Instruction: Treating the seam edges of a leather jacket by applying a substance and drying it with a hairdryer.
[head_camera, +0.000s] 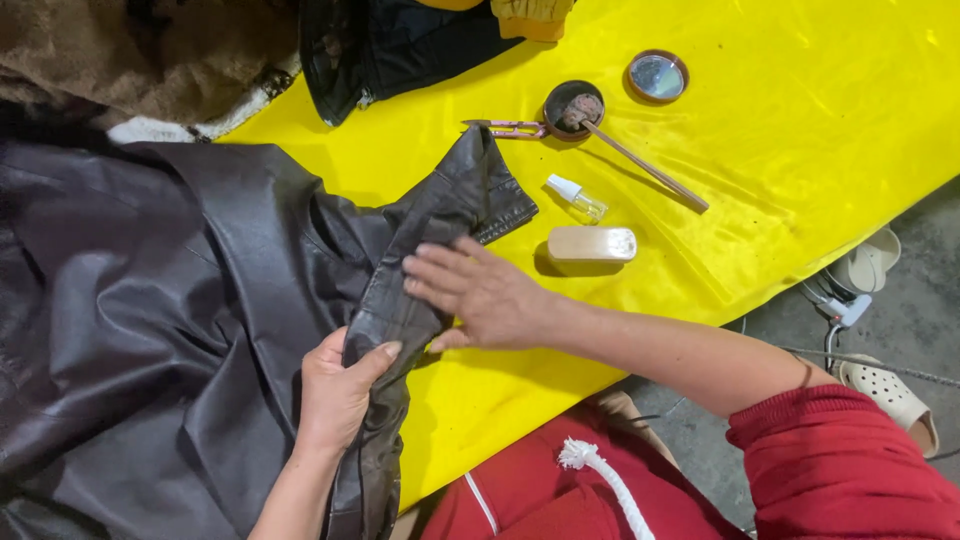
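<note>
Two hands on dark leather jacket (180, 300), spread over yellow sheet (780, 130). Left hand (335, 395) closed around sleeve fold; right hand (480, 295) flat, fingers nearly straight, pressing sleeve. Wooden brush (592, 244), small spray bottle (577, 198) just right of jacket cuff.

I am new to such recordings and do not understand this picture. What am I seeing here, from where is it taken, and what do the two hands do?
There is no machine here. A person wears a camera on the head, so the picture looks down at that person's own two bare hands. The left hand grips a fold of a dark leather jacket. The right hand lies flat on the jacket's sleeve, fingers stretched out. The jacket rests on a yellow sheet. Beside it lie a small spray bottle, a pale wooden block, an open round tin with a thin stick resting in it, its lid, and small clippers.
</note>
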